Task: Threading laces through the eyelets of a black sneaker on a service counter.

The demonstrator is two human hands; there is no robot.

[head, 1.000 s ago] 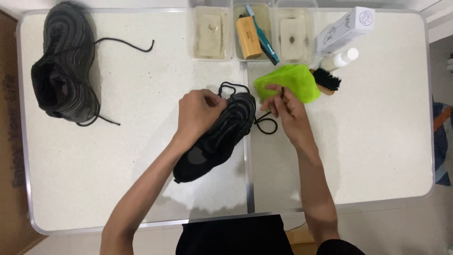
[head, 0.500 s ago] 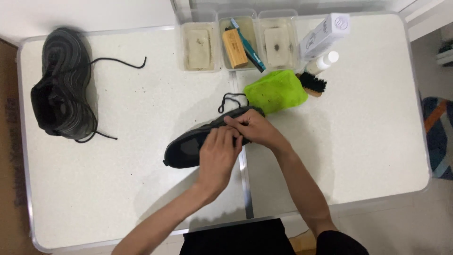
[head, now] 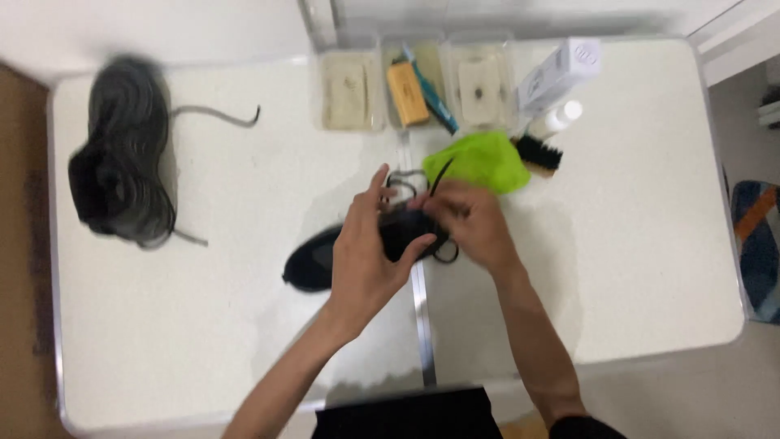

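Two hands: your left hand [head: 361, 260] wraps the black shoe [head: 357, 248], fingers curled.
Right hand [head: 471, 223]: fingertips pinch the black lace [head: 414, 180]; pull evenly.

Your two hands on a black sneaker [head: 325, 256]

Your left hand [head: 366, 256] grips its middle; your right hand [head: 471, 223] pinches the black lace [head: 406, 180] over the white counter [head: 203, 325].

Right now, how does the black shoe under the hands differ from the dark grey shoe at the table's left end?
The black low-cut shoe lies mid-table, gripped by the left hand and right hand; the dark grey knit shoe lies untouched at the left end. The black one looks slimmer, the grey one bulkier. Both have loose laces.
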